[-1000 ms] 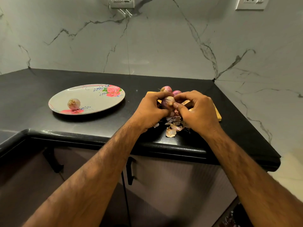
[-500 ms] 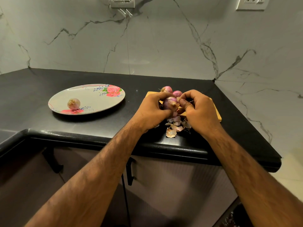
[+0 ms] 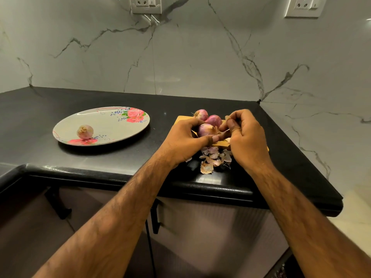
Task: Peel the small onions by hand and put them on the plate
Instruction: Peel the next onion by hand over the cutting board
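Observation:
My left hand (image 3: 183,141) grips a small purple onion (image 3: 204,130) just above the wooden board (image 3: 219,145). My right hand (image 3: 246,137) pinches a strip of dry skin at the onion's right end. Two more unpeeled onions, one (image 3: 201,114) at the back and one (image 3: 214,120) beside it, lie on the board behind my hands. A pale peeled onion (image 3: 85,132) rests on the left part of the floral plate (image 3: 112,125). Loose peels (image 3: 213,158) are heaped on the counter in front of the board.
The black counter (image 3: 40,111) ends in a rounded front edge and a right-hand corner close to the board. A marble wall with two sockets, one (image 3: 146,4) at the middle and one (image 3: 303,6) to the right, stands behind. Cabinet handles (image 3: 155,217) hang below the counter.
My right hand has drawn a little to the right of the onion, pulling skin away from its end. My left hand keeps hold of the onion in the same place.

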